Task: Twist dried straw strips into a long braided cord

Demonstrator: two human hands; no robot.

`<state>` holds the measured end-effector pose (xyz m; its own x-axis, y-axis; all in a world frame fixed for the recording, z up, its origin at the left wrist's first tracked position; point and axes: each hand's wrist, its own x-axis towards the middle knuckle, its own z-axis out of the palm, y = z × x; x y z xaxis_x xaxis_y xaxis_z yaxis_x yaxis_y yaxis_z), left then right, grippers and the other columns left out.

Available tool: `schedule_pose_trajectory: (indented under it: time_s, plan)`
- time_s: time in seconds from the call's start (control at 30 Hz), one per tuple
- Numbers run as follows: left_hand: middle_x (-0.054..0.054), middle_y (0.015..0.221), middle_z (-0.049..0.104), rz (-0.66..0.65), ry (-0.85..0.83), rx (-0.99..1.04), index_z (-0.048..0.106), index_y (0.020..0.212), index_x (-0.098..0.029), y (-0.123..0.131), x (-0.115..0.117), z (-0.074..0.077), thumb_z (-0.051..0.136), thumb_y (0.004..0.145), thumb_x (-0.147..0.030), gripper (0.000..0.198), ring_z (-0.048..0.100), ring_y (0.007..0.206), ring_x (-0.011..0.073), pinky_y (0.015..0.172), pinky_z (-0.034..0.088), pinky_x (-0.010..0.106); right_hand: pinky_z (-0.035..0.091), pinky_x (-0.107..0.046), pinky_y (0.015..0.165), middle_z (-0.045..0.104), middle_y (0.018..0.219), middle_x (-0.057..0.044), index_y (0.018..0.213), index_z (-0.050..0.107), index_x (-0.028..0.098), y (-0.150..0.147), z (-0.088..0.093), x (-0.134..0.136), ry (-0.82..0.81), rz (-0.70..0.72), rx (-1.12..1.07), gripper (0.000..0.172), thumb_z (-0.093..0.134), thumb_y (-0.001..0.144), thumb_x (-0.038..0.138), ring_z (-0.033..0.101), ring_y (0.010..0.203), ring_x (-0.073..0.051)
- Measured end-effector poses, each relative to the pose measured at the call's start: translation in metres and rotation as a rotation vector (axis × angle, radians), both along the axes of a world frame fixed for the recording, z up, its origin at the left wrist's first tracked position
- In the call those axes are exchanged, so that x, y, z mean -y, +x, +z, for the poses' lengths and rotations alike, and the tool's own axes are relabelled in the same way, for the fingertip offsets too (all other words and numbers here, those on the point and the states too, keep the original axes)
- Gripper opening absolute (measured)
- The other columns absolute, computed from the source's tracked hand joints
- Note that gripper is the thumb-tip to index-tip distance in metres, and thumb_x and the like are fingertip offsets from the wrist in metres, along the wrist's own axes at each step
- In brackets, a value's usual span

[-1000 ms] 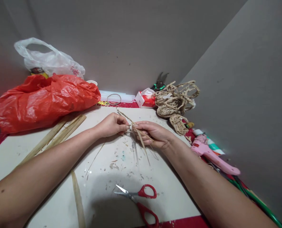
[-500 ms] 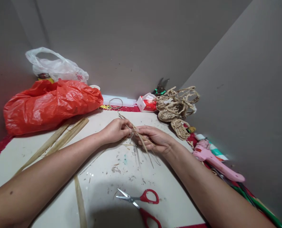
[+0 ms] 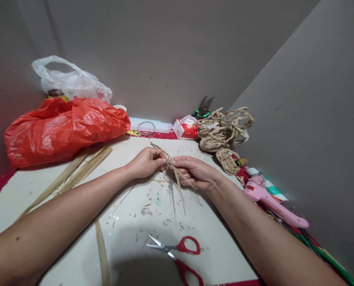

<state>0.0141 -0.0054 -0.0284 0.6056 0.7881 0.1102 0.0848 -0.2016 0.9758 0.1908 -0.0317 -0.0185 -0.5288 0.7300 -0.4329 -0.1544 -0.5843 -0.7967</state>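
Observation:
Thin tan strips of dried plant fibre (image 3: 178, 180) are pinched between my two hands above the middle of the board. My left hand (image 3: 149, 162) closes thumb and forefinger on them from the left, and a twisted end sticks up past its fingertips. From the right, my right hand (image 3: 196, 171) grips the same strips close to the left fingertips, with its fingers curled. Loose ends hang down below the hands. Nearer to me, red-handled scissors (image 3: 165, 248) lie with their blades apart. What the fingertips cover is hidden.
Wide dried strips (image 3: 84, 171) lie at left beside a red plastic bag (image 3: 66, 133). Behind are glue sticks (image 3: 161, 126) and a tissue pack (image 3: 188, 129). Braided fibre pieces (image 3: 221, 133) and a pink glue gun (image 3: 275, 204) line the right side. Another strip (image 3: 101, 254) lies in front.
The hanging strip ends have swung slightly to the left and down. Both hands keep their pinch in nearly the same place.

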Motion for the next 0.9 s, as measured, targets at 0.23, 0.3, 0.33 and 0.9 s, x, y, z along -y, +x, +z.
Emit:
schedule_pose_trajectory:
  time_s: [0.23, 0.3, 0.33, 0.9]
  plan:
    - [-0.003, 0.057, 0.052, 0.012, 0.019, -0.039, 0.063, 0.067, -0.010, -0.004, -0.003, 0.005, 0.057, 0.073, -0.022, 0.014, 0.039, 0.051, 0.0050, 0.051, 0.032, 0.019, 0.012, -0.010, 0.032, 0.021, 0.048, 0.011, 0.067, 0.039, 0.017, 0.004, -0.002, -0.001, -0.012, -0.011, -0.041, 0.026, 0.063, 0.074, 0.019, 0.009, 0.039, -0.001]
    - [-0.001, 0.062, 0.056, 0.023, -0.011, -0.044, 0.065, 0.073, -0.010, -0.006, -0.004, 0.007, 0.061, 0.070, -0.021, 0.012, 0.043, 0.053, 0.0056, 0.051, 0.034, 0.019, 0.012, -0.010, 0.032, 0.021, 0.048, 0.011, 0.068, 0.040, 0.017, 0.005, -0.004, -0.001, -0.009, 0.001, -0.066, 0.024, 0.063, 0.075, 0.018, 0.009, 0.040, -0.001]
    - [-0.001, 0.064, 0.058, 0.021, -0.034, -0.043, 0.064, 0.076, -0.010, -0.007, -0.004, 0.008, 0.063, 0.068, -0.021, 0.013, 0.045, 0.054, 0.0059, 0.052, 0.035, 0.019, 0.012, -0.010, 0.032, 0.021, 0.048, 0.011, 0.068, 0.041, 0.017, 0.005, -0.004, -0.002, -0.008, 0.008, -0.075, 0.023, 0.062, 0.075, 0.018, 0.009, 0.040, -0.002]
    - [-0.002, 0.062, 0.054, -0.065, -0.075, 0.001, 0.057, 0.070, -0.011, -0.005, -0.003, 0.003, 0.058, 0.068, -0.016, 0.005, 0.046, 0.055, 0.0062, 0.055, 0.037, 0.020, 0.015, -0.009, 0.030, 0.022, 0.048, 0.010, 0.065, 0.041, 0.016, 0.005, -0.007, -0.002, -0.046, 0.014, -0.129, 0.020, 0.058, 0.076, 0.017, 0.009, 0.040, -0.002]
